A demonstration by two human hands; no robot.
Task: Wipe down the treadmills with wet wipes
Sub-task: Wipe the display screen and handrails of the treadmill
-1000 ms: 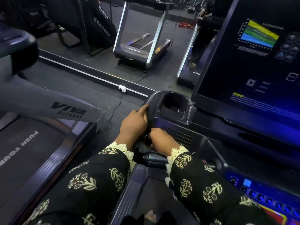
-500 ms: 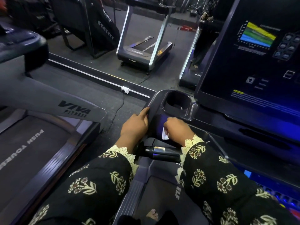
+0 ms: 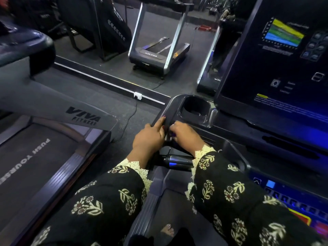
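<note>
At the console edge [image 3: 168, 108], left hand [image 3: 148, 139] grips it; right hand [image 3: 185, 137] curls, perhaps over a wipe.

- Dark glossy treadmill console [image 3: 170, 110], centre right of frame, with recessed cup holder [image 3: 195, 107] beside lit screen [image 3: 275, 68].
- Grey neighbouring treadmill [image 3: 53, 103], left of frame, marked VIVA FITNESS.
</note>
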